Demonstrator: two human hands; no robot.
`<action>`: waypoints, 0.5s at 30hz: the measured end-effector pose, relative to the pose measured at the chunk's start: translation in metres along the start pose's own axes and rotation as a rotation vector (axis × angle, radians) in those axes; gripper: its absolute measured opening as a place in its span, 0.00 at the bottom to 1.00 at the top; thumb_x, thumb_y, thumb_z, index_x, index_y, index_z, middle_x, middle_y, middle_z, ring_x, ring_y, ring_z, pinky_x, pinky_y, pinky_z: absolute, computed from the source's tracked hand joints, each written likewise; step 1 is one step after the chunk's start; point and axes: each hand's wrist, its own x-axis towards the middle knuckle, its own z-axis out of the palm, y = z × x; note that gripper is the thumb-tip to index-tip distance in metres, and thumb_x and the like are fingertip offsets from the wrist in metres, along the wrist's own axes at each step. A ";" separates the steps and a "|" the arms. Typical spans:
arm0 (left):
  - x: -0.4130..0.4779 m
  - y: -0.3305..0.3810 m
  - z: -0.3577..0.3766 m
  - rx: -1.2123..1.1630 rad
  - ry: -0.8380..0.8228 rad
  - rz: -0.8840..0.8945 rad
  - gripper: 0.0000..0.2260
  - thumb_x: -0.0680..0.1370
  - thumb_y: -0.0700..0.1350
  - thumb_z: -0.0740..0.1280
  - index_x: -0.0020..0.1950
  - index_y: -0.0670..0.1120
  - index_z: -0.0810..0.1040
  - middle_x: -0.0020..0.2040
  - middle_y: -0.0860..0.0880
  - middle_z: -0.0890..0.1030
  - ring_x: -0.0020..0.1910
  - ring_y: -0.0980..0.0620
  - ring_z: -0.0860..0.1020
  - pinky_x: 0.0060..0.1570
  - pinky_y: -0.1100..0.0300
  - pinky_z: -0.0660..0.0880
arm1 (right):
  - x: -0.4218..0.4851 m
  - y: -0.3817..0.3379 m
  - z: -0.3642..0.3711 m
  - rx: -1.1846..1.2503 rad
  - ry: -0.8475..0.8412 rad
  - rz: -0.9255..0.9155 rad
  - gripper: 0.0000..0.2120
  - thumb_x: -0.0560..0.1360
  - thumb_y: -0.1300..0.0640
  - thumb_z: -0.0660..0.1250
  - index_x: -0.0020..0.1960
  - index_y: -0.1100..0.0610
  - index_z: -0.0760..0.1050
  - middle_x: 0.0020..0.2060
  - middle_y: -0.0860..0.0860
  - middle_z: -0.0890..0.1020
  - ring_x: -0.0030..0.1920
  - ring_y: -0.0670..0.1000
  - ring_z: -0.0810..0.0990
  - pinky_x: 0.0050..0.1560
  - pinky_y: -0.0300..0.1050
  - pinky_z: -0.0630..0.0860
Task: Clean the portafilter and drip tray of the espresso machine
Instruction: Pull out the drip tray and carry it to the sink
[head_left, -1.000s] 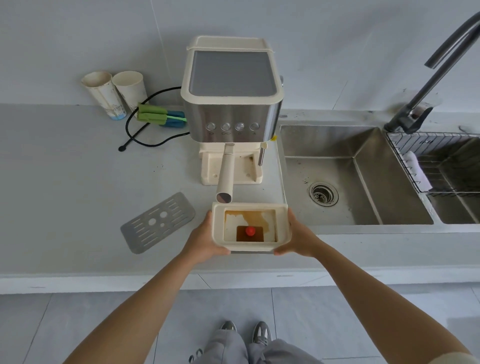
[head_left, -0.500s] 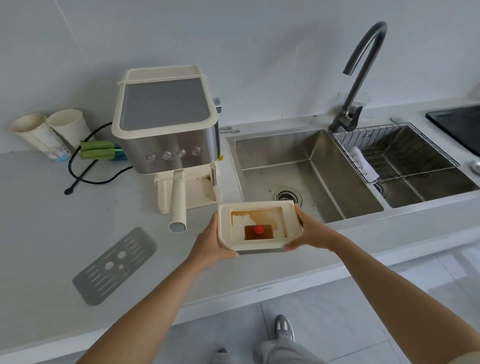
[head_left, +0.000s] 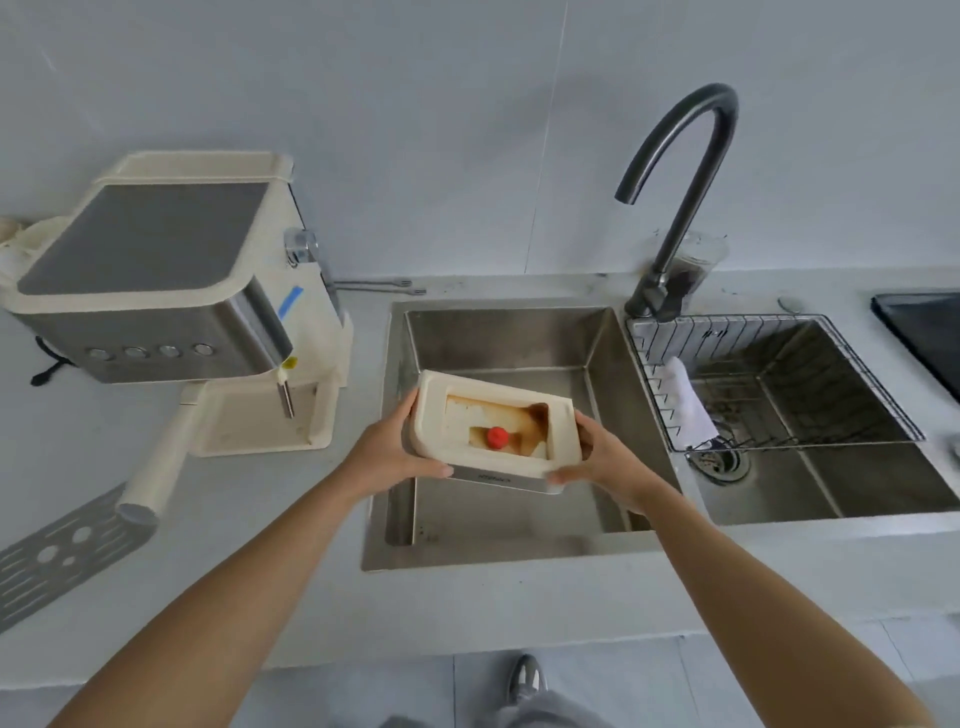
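Note:
I hold the cream drip tray (head_left: 431, 421) over the left basin of the steel sink (head_left: 498, 338), tilted down to the right. Brown coffee liquid pools toward its right inner corner, around a red float (head_left: 497, 437). My left hand (head_left: 387, 454) grips the tray's left end and my right hand (head_left: 605, 457) grips its right end. The espresso machine (head_left: 156, 291) stands on the counter at left, with the portafilter's cream handle (head_left: 156, 467) sticking out toward me. The grey slotted tray cover (head_left: 52, 561) lies on the counter at far left.
A dark curved faucet (head_left: 680, 171) rises behind the sink divider. A wire basket (head_left: 779, 384) holding a white cloth (head_left: 685, 400) sits in the right basin. A black surface (head_left: 924, 332) lies at the far right. My shoe (head_left: 524, 680) shows on the floor below the counter edge.
Both hands carried the drip tray to the right, from above the counter to above the left sink basin, and tilted it. The view turned right with it.

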 end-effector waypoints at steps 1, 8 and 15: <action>0.004 0.007 0.003 0.001 0.005 -0.012 0.48 0.66 0.40 0.76 0.76 0.54 0.49 0.69 0.53 0.67 0.70 0.51 0.64 0.61 0.59 0.64 | 0.002 0.000 -0.008 0.021 -0.023 -0.002 0.31 0.64 0.72 0.73 0.57 0.46 0.68 0.51 0.47 0.77 0.54 0.49 0.76 0.51 0.42 0.76; 0.031 0.035 0.005 -0.042 0.017 -0.080 0.43 0.66 0.39 0.76 0.75 0.53 0.56 0.62 0.57 0.69 0.67 0.53 0.67 0.65 0.55 0.67 | 0.023 0.006 -0.037 0.156 -0.032 0.033 0.24 0.65 0.71 0.72 0.52 0.47 0.71 0.48 0.47 0.79 0.51 0.47 0.78 0.51 0.41 0.75; 0.059 0.054 -0.006 -0.012 0.011 -0.090 0.38 0.69 0.39 0.74 0.74 0.49 0.60 0.60 0.55 0.70 0.63 0.55 0.68 0.61 0.58 0.67 | 0.045 0.012 -0.039 0.239 -0.031 0.065 0.17 0.67 0.66 0.72 0.49 0.49 0.72 0.49 0.48 0.79 0.54 0.50 0.77 0.64 0.48 0.70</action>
